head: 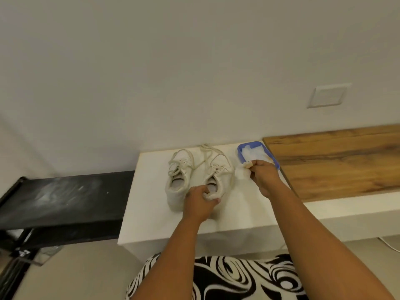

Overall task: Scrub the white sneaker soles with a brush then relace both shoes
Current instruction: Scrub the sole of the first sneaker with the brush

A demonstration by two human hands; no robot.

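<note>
1. We see a white block [238, 215] standing on the floor, its far edge against the wall.
2. On its top we find two white sneakers side by side: the left sneaker [178, 180] and the right sneaker [218, 178], toes pointing far, laces loose.
3. At the far right corner we see a blue tray [240, 152] holding something white.
4. A wooden board [335, 161] adjoins the block on the right.
</note>
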